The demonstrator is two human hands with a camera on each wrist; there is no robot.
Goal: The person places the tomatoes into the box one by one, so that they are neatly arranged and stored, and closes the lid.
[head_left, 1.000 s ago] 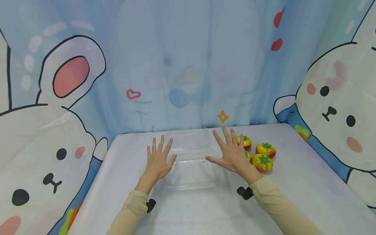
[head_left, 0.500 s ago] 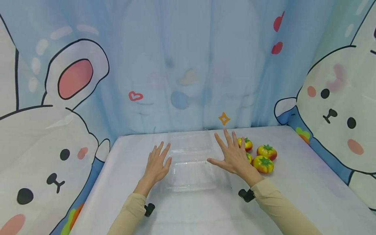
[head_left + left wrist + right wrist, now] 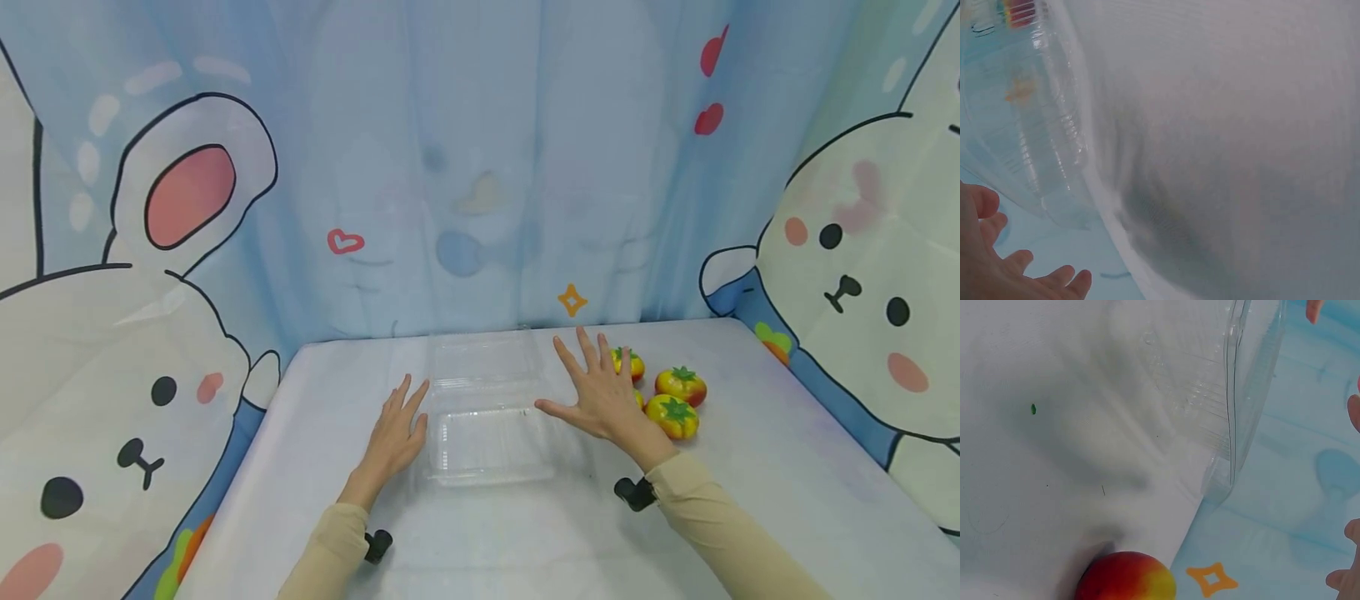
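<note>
Blue curtain [image 3: 480, 125] across the back, big cartoon rabbits [image 3: 97, 400] printed at both sides, and a white cloth [image 3: 480, 550] covers the table. A tiny green speck [image 3: 1033, 409] shows on the cloth in the right wrist view. Over on the person's right sit the red-and-yellow fruits [image 3: 672, 417] with green leafy tops, bunched near each other, and the right hand [image 3: 600, 404] stands in the way of two of them; one is so covered that I can barely make out its edge.

In the middle, between the hands, there's the clear plastic clamshell box [image 3: 491, 446], spread open with one half toward the curtain and the other toward the person, only cloth showing through the near half.

And the hands: the right is splayed wide, thumb out; the left [image 3: 393, 437] is narrower, fingers extended closer together, just beside the box, both bare of any load. A second ago that left hand was fanned out at the box's edge; it's come back and turned sideways. Box and fruits haven't budged.
</note>
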